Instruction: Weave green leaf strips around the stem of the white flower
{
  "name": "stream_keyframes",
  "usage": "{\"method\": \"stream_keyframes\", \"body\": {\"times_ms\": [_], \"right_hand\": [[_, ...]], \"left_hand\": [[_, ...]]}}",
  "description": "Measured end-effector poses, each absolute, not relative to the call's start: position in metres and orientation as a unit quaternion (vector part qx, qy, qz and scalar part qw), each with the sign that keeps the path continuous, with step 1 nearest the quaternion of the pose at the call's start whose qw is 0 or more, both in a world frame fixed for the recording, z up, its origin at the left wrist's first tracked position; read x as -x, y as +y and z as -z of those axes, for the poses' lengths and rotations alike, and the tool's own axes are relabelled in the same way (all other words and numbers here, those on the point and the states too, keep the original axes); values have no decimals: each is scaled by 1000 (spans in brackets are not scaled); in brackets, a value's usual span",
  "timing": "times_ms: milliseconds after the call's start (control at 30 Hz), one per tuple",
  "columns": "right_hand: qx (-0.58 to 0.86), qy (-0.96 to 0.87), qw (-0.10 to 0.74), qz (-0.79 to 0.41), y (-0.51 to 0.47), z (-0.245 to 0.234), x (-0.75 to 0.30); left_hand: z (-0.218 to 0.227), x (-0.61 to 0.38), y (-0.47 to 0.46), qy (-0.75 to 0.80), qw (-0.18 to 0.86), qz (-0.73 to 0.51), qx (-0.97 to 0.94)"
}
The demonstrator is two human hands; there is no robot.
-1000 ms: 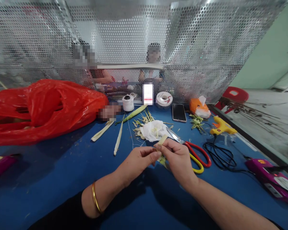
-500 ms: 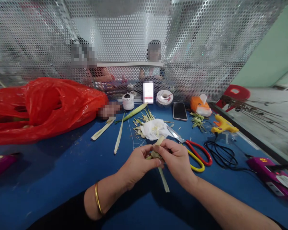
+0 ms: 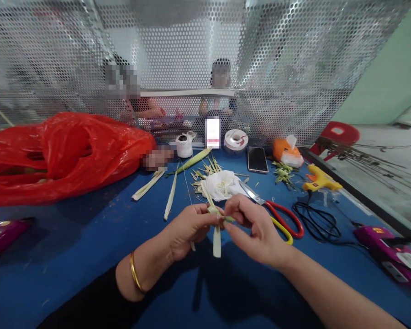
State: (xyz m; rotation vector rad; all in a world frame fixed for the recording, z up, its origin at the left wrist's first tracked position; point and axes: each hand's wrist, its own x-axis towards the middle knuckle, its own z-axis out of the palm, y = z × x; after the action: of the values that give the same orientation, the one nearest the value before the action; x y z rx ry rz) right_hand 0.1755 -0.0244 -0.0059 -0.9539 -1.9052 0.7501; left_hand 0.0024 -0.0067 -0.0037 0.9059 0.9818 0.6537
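Observation:
My left hand pinches a small folded piece of pale green leaf strips, which cross each other at the fingertips. One strip end hangs down, another points up and away, and a short end sticks out to the right. At that short end is my right hand, its thumb and fingers closed about the strip, partly hiding it. Just beyond the hands lies a crumpled white tissue with cut bits on it. Scissors with one red and one yellow handle lie beside my right hand.
Leaf pieces and a long green leaf lie ahead. Thread spool, ribbon roll, phone and orange tissue pack stand farther back. A red plastic bag is left; a yellow glue gun and cable are right.
The folded strips have turned and shifted slightly left, with the hanging end now nearly vertical. My right hand has drawn a little away from my left, to the strip's right end.

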Motion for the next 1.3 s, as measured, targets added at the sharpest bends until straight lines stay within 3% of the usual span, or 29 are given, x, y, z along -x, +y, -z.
{"method": "stream_keyframes", "body": {"times_ms": [100,200,367,500,767,900,1033,1167,1300], "right_hand": [[313,-863,364,-155,-25,6,-175],[322,-873,360,-59,-25,13,-172],[255,-836,425,-234,-23,11,-173],[209,-817,400,-358,-21,-1,-176],[179,-804,369,-431,-21,-7,-178],[230,-749,427,-452,-21,0,-178],[385,-600,511,-480,-15,8,-172],[462,-591,405,-523,-11,13,-166],[484,-650,354,-467,-13,18,-165]], "left_hand": [[5,2,-3,433,759,-289,-391],[7,2,-3,429,753,-297,-401],[9,1,-4,451,722,-314,-420],[6,3,-3,456,700,-328,-441],[2,2,-4,469,671,-339,-464],[-5,0,-6,475,644,-361,-480],[-11,-2,-7,462,617,-383,-509],[-5,-2,-5,430,588,-409,-551],[7,0,-4,433,538,-398,-604]]}}
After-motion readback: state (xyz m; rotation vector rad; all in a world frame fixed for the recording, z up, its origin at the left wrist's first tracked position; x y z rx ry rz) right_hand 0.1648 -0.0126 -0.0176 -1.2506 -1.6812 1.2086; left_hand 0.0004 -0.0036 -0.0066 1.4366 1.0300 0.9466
